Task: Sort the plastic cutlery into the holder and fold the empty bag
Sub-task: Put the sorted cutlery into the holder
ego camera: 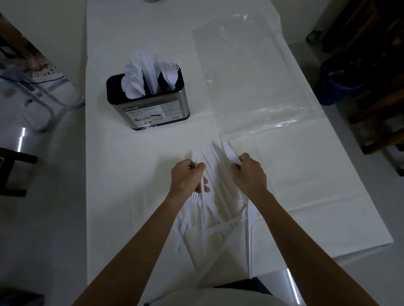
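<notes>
White cloth covers the long counter (126,172), which runs away from the person under dim light. Clear plastic bag (241,69) lies flat and open on the far right part of the counter, well apart from both hands. Steel holder (149,109) stands upright left of centre; its compartments carry spoons on the left, knives in the middle and forks on the right. Loose white cutlery (216,218) is spread in a pile at the near edge, between the forearms. Left hand (187,177) is closed around a single white piece, type not clear. Right hand (250,172) is curled over several knives, gripping their upper ends against the pile.
</notes>
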`<state>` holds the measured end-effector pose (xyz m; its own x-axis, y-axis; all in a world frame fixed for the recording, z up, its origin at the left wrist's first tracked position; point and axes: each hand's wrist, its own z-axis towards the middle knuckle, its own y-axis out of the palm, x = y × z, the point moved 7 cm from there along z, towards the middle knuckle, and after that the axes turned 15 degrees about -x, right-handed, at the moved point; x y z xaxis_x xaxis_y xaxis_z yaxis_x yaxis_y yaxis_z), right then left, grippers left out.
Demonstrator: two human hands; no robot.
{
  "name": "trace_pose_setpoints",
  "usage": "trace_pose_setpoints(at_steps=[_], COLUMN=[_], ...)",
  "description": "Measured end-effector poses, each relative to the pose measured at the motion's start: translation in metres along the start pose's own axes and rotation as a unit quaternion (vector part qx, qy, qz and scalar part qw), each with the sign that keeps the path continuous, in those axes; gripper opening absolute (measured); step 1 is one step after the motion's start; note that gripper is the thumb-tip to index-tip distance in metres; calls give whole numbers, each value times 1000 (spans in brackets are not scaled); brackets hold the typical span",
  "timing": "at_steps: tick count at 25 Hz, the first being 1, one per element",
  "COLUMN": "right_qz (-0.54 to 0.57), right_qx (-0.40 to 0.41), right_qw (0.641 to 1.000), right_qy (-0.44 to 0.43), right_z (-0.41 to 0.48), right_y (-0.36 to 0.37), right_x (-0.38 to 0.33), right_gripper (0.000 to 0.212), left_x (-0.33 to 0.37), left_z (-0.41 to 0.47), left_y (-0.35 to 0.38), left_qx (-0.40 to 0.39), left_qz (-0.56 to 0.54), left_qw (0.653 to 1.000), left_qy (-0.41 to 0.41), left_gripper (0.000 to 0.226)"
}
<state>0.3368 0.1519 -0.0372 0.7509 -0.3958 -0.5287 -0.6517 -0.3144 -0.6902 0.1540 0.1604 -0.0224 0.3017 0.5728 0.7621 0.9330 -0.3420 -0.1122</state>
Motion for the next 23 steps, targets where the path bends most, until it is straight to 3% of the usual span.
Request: trace_pose_setpoints(at_steps=[4,7,10,15,19,23], right_qz=[2,-10,-53,-90,2,136], right_qx=[-29,-52,-60,-54,-17,-18], right_qw=[1000,999,997,995,1000,990], right_qy=[0,12,13,5,2,-1], right_z=[-6,-4,0,-4,-18,-35], right_y=[2,8,4,-12,-30,-27], right_x=[5,1,-9,-5,22,44], right_gripper=[30,41,30,30,31,14], left_x=[-3,-1,-2,-1,-7,-3], left_z=[-5,-5,-6,2,12,9], left_y=[12,17,25,45,45,39], left_qx=[9,36,29,13,-3,26], left_qz=[9,134,300,444,413,350], left_qw=[1000,990,953,896,910,936], left_qy=[-8,13,15,15,-20,-34], left_gripper=[16,10,25,48,51,27])
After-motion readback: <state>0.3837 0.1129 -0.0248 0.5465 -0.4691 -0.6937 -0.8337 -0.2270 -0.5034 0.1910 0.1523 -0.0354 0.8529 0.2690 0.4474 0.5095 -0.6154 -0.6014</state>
